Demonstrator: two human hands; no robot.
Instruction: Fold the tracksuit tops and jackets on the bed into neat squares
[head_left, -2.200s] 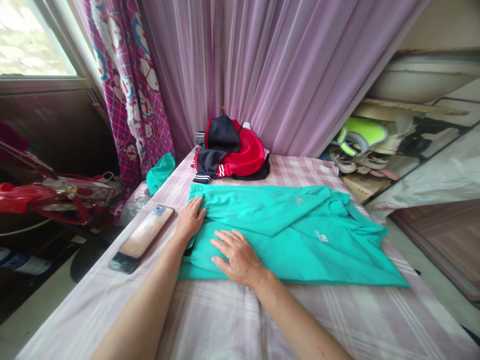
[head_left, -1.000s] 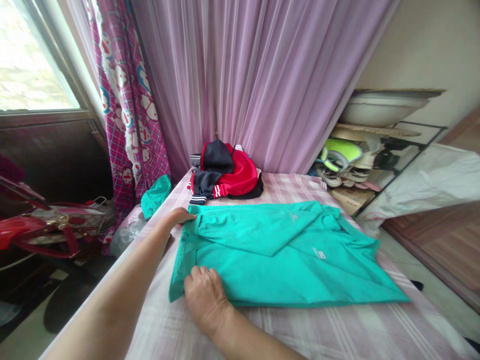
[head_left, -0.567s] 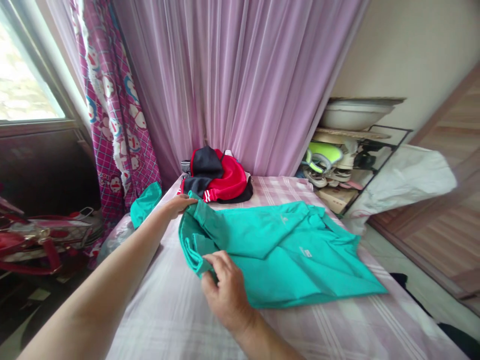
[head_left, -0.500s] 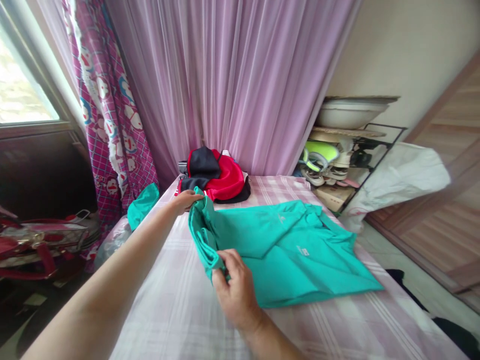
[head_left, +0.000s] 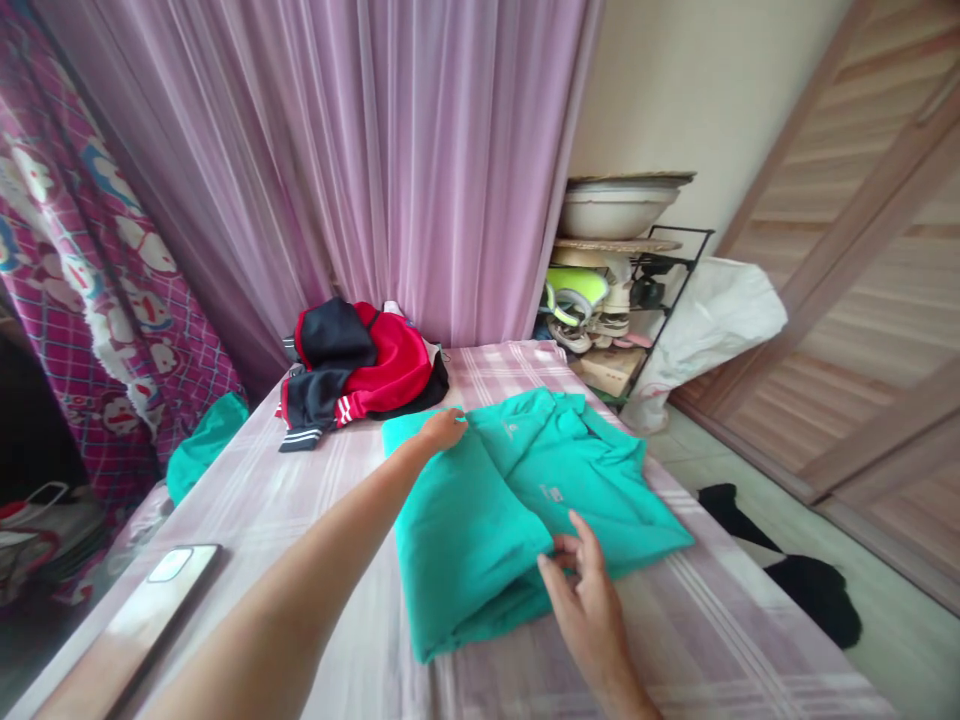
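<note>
A teal shirt (head_left: pixel 480 530) with small white logos lies on the bed, its left part folded over to the right in a broad flap. My left hand (head_left: pixel 446 430) is at the flap's far corner, fingers closed on the cloth edge. Close to the flap's near corner, my right hand (head_left: pixel 589 590) has its thumb and index finger apart, the other fingers bent beside the fabric. The shirt's collar and sleeve end, somewhat rumpled, spread to the right.
Red and navy clothing (head_left: pixel 382 360) is heaped at the bed's far side. A phone (head_left: pixel 139 625) lies at the near left on the checked sheet (head_left: pixel 352 620). Teal cloth (head_left: pixel 206 445) hangs beyond the left edge. A shoe rack (head_left: pixel 660 325) stands behind right; black cloth (head_left: pixel 814 595) lies on the floor.
The bunched left end of the shirt has been carried right and laid over the rest. Both hands moved right with it; the right fingers have spread. The view turned right, bringing the phone in.
</note>
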